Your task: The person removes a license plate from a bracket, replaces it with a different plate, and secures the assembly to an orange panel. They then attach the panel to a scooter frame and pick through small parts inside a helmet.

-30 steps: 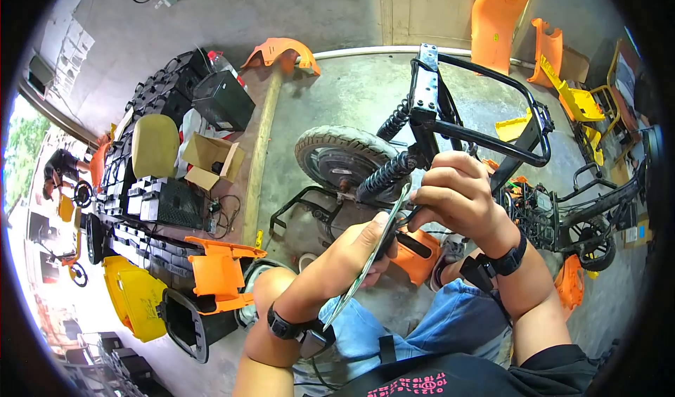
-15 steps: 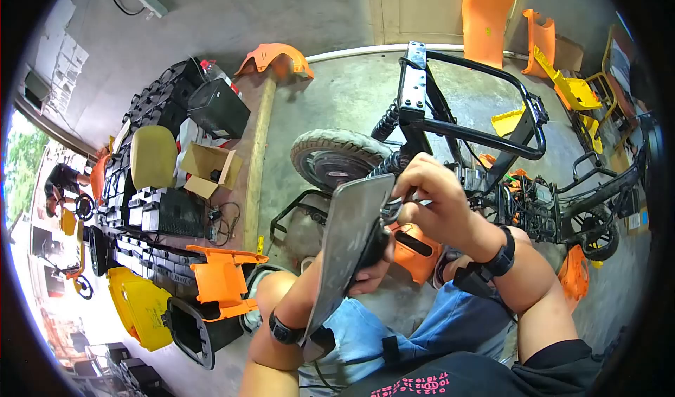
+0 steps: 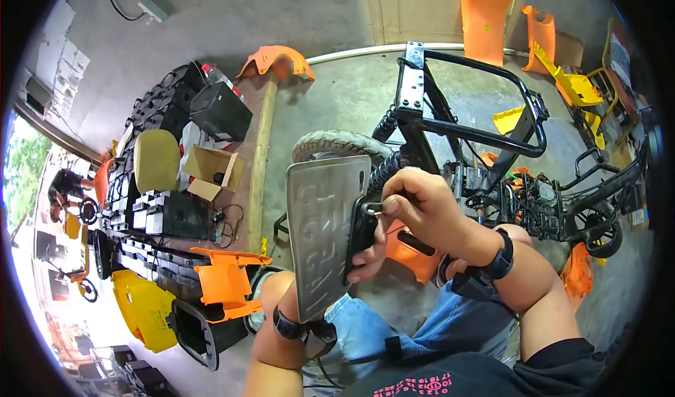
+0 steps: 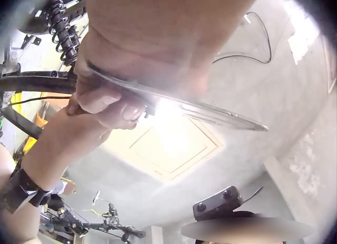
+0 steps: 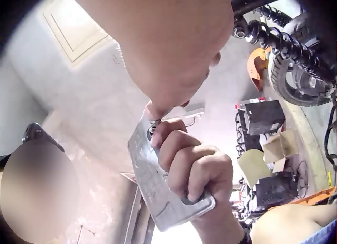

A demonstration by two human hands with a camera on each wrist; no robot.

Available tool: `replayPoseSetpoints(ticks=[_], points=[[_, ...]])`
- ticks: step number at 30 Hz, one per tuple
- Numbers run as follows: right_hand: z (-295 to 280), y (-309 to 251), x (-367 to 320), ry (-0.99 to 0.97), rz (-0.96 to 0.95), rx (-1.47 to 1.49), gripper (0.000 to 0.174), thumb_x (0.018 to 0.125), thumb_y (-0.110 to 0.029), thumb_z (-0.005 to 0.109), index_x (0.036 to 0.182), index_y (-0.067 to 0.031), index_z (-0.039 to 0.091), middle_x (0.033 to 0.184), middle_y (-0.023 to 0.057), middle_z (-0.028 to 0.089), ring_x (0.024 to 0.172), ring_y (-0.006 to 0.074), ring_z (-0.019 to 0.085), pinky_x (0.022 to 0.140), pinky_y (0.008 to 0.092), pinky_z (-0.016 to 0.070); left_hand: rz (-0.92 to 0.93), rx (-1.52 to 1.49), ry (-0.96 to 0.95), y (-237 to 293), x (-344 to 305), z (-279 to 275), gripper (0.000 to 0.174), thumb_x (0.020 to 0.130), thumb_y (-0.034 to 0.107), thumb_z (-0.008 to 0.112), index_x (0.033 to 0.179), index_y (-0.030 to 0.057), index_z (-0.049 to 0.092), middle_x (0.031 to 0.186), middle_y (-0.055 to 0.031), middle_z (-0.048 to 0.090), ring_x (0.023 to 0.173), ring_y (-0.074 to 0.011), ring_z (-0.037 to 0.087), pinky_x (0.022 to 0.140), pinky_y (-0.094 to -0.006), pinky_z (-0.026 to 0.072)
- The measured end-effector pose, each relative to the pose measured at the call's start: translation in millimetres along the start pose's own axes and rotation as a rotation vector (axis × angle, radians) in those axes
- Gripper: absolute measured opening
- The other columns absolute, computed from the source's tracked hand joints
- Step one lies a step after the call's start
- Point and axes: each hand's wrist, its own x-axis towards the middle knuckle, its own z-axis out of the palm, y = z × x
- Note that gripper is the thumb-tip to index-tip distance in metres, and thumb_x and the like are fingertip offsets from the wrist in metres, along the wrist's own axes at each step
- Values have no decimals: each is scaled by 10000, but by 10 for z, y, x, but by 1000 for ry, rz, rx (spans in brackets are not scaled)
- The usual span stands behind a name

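A metal license plate (image 3: pixel 323 221) with embossed characters stands nearly upright before me in the head view. Along its right side sits a black part (image 3: pixel 362 234). My left hand (image 3: pixel 370 256) grips the plate and black part together, its fingers curled over the black part's edge; the right wrist view shows these bent fingers (image 5: pixel 181 157) against the plate. At the top of the black part, my right hand (image 3: pixel 425 207) pinches a small silvery metal piece (image 3: pixel 376 206) between thumb and forefinger. It is too small to tell its kind.
Behind the plate stand a tyred wheel (image 3: pixel 337 144) and a black frame (image 3: pixel 485 133) with coil shocks. An orange panel (image 3: pixel 411 256) lies below my hands. Black battery boxes (image 3: pixel 176 214), an open carton (image 3: pixel 211 172) and orange (image 3: pixel 225 284) and yellow panels (image 3: pixel 140 309) are at left.
The plate has turned from edge-on to show its broad embossed face and shifted left. My right hand has moved down and left, to the top of the black part.
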Motion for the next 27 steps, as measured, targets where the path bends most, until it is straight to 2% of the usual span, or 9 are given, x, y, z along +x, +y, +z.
replayPoseSetpoints(ticks=[3, 6, 8, 10, 12, 15, 17, 20, 27], points=[[-69, -4, 43, 119, -331, -343, 267, 865, -274, 725, 884, -21, 642, 754, 101, 588, 676, 251, 568, 604, 344, 461, 28, 51, 23, 4, 14, 102, 661, 891, 498, 522, 1118, -123, 532, 816, -87, 491, 613, -114, 397, 475, -226, 311], [-86, -22, 23, 113, -330, -323, 276, 865, -282, 723, 884, -20, 639, 765, 102, 593, 687, 258, 573, 606, 337, 462, -17, 5, -26, -2, 39, 39, 654, 897, 488, 513, 1132, -123, 519, 827, -101, 513, 628, -113, 398, 477, -233, 299], [-86, -31, -5, 113, -346, -330, 268, 892, -275, 705, 885, -17, 633, 763, 89, 589, 684, 194, 558, 600, 311, 450, -9, 34, 38, 24, 28, 177, 650, 892, 477, 529, 1144, -121, 510, 817, -96, 507, 618, -114, 400, 476, -234, 296], [-82, -64, -55, 5, 8, -7, 266, 922, -273, 683, 894, -14, 629, 771, 68, 584, 697, 118, 518, 596, 284, 433, -5, 63, 99, 43, 56, 171, 647, 888, 467, 545, 1156, -120, 501, 807, -91, 502, 607, -115, 402, 475, -235, 293], [-44, -66, -44, 20, -2, 177, 267, 944, -270, 663, 888, -11, 631, 752, 44, 572, 719, 66, 473, 590, 267, 415, 27, -25, -184, 39, 106, -42, 640, 872, 446, 586, 1169, -112, 487, 786, -72, 474, 586, -116, 406, 478, -234, 297], [-98, -99, -10, 20, 31, 26, 285, 913, -293, 695, 867, -17, 637, 729, 53, 576, 688, 105, 509, 595, 279, 430, 15, -117, -11, 2, 5, 18, 642, 857, 444, 614, 1156, -109, 485, 778, -60, 451, 577, -116, 409, 473, -224, 294], [-177, -82, 50, 92, -361, -439, 293, 850, -307, 741, 845, -31, 642, 723, 69, 590, 672, 182, 550, 607, 308, 451, -2, -167, 117, 5, -21, 85, 645, 858, 446, 612, 1156, -111, 482, 781, -59, 452, 582, -115, 408, 473, -221, 290], [-217, -47, 95, 110, -428, -508, 295, 783, -305, 775, 841, -47, 645, 745, 79, 607, 680, 255, 568, 618, 338, 467, -15, -125, 79, 28, -2, 116, 611, 887, 423, 582, 1163, -113, 481, 795, -66, 457, 592, -119, 404, 482, -224, 313], [-337, -156, 124, 140, -606, -687, 306, 689, -285, 822, 821, -72, 646, 733, 43, 602, 708, 237, 586, 610, 342, 488, -153, -2, 95, 61, 24, 22, 512, 954, 385, 518, 1124, -98, 489, 766, -71, 460, 569, -124, 407, 446, -220, 326]])
